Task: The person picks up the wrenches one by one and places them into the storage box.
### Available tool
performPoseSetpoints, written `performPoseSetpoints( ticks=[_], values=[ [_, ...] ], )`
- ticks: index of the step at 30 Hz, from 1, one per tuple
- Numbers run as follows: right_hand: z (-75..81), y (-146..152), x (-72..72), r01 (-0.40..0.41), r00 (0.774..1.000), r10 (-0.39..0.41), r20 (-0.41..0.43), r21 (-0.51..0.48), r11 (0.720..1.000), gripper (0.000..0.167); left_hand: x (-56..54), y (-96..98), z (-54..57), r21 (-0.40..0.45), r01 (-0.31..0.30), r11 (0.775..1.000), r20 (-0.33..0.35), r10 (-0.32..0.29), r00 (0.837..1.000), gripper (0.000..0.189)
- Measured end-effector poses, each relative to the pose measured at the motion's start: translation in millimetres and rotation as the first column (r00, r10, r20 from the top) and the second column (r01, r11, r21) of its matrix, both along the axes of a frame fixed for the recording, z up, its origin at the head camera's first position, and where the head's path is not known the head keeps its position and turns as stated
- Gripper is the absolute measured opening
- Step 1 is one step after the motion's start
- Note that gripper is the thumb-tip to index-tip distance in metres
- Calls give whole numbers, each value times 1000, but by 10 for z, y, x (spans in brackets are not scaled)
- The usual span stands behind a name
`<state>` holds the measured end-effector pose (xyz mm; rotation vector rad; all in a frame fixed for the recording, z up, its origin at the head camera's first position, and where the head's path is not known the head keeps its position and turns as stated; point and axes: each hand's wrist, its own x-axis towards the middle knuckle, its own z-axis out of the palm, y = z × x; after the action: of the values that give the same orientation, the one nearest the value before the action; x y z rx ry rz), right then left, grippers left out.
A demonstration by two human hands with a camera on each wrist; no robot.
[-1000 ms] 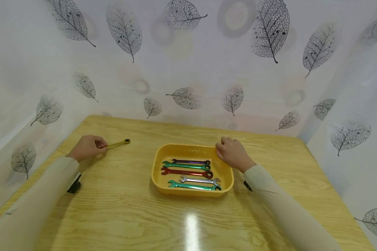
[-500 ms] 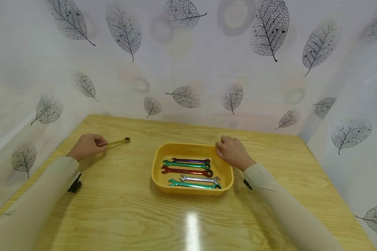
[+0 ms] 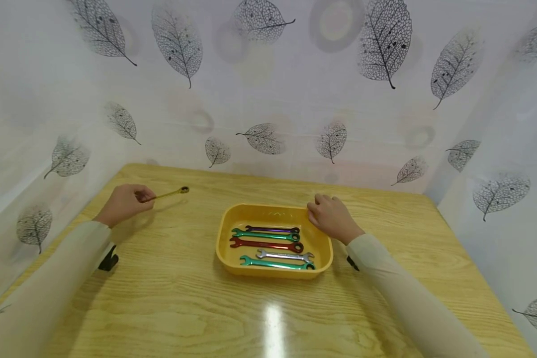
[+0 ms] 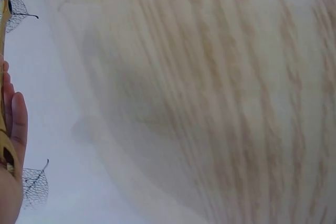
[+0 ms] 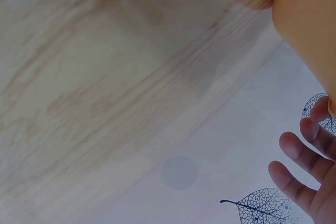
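Observation:
My left hand (image 3: 127,204) pinches a gold ratcheting wrench (image 3: 169,193) near one end, slightly above the table's left side. Its ring end points right. In the left wrist view the same wrench (image 4: 4,32) lies along the fingers at the left edge. At the far right corner of a yellow tray (image 3: 221,238), my right hand (image 3: 334,219) grips the rim; the right wrist view has several fingers (image 5: 298,148) outside the wall. Inside the tray lie a purple wrench (image 3: 273,229), a green one, a red wrench (image 3: 266,244), a silver wrench (image 3: 284,256) and another green wrench (image 3: 275,264).
The wood-grain table (image 3: 183,313) carries the tray near its middle. Behind and at both sides hangs a white curtain (image 3: 273,99) printed with dark leaves. Bare table lies between the left hand and the tray.
My left hand has raised the gold wrench off the table, its ring end moving up and slightly right. The right hand and tray have stayed in place.

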<state>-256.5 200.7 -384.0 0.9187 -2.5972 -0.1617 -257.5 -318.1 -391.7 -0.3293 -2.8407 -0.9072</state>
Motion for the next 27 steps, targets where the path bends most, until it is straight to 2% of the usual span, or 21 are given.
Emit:
performPoseSetpoints(
  ticks=[9,15,20,27],
  values=[
    [-11,-1,-3,-11,1000,11,-17,-10,1000,14,37,188,159,-2,38,999,-71,-38,997,16],
    [-7,0,-4,-6,1000,6,-19,-3,1000,13,60,330,225,-1,62,998,-83,-62,995,15],
    [-12,2,-9,-3,1000,3,-9,-2,1000,14,88,487,293,20,93,995,-93,-91,992,12],
    [-14,2,-9,-9,1000,9,-17,-6,1000,13,138,763,382,3,154,988,-122,-153,981,11]
  ],
)
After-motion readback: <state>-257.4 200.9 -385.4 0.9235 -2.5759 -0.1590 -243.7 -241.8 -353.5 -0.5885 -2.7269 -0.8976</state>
